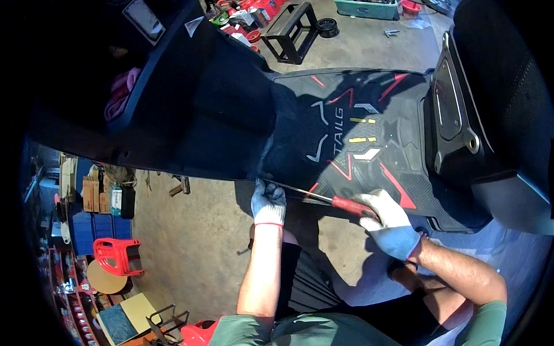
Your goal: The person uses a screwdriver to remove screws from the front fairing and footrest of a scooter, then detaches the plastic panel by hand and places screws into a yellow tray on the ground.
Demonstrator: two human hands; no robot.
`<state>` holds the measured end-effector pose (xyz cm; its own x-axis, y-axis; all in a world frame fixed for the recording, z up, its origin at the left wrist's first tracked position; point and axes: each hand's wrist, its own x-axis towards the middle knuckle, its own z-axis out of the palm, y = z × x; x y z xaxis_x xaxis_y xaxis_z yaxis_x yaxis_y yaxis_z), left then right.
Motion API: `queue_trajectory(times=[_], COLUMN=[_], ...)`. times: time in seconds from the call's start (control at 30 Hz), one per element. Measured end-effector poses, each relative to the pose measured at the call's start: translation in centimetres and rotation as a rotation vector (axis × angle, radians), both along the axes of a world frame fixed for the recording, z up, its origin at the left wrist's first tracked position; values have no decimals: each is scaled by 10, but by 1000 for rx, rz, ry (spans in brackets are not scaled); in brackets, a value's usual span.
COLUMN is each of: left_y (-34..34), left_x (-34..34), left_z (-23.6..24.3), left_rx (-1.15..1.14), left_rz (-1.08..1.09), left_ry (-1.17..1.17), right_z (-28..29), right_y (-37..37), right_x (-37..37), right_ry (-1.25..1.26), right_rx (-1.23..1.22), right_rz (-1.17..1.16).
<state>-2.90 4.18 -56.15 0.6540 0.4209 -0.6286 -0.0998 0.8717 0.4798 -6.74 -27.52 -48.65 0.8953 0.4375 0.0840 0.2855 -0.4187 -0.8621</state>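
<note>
My right hand, in a white and blue glove, grips the red handle of a screwdriver. Its long metal shaft runs leftward to the lower edge of a dark scooter body panel, beside the footboard mat with red, white and yellow markings. My left hand, also gloved, is closed at that edge around where the shaft ends; what its fingers hold is hidden. The scooter's seat base with a metal plate rises on the right.
Behind the scooter stand a black step stand, a teal bin and assorted containers. At left are red stacked stools, cardboard boxes, shelving and a tool on the concrete floor.
</note>
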Motion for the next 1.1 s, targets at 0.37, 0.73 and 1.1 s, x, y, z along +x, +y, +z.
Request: queue_trajectory(times=[0.37, 0.73, 1.1], left_y=[-7, 6, -18], left_x=[4, -2, -5], left_z=[-1, -16, -1], left_rx=[155, 126, 178], left_rz=[16, -17, -75], left_ry=[145, 32, 164], right_z=[-25, -30, -19], right_y=[27, 26, 36], right_x=[24, 30, 49], right_ry=[93, 137, 813], right_rx=[-22, -31, 331], right_rz=[32, 81, -47])
